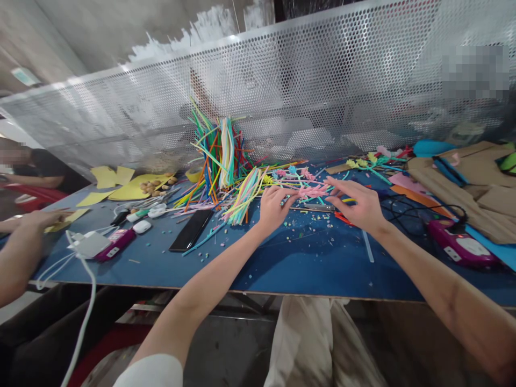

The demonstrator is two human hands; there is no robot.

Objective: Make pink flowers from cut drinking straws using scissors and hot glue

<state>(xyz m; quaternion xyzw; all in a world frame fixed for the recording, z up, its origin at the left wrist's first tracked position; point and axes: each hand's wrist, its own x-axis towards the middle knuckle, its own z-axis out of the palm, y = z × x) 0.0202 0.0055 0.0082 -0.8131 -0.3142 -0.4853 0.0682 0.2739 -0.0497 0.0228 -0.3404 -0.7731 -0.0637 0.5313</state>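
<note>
A pink, bumpy twisted pipe-cleaner piece (313,192) is stretched level between my two hands, above the table. My left hand (276,207) is closed on its left end, the thumb pointing right along it. At the other end, the thumb and fingers of my right hand (357,203) close around the tip. Below the piece lie scissors (318,208) with orange-red handles, partly hidden by my right hand. Several small pink, blue and yellow pipe-cleaner shapes (293,170) lie just behind. A bundle of pastel pipe cleaners (245,196) rests left of my left hand.
Colourful pipe cleaners (213,150) stand against the perforated metal screen (314,80). A black phone (191,230), a purple device (461,244) with a cable, and cardboard (443,177) lie on the blue table (290,269). Tiny clippings are scattered about. Another person's arm (22,252) reaches in at left.
</note>
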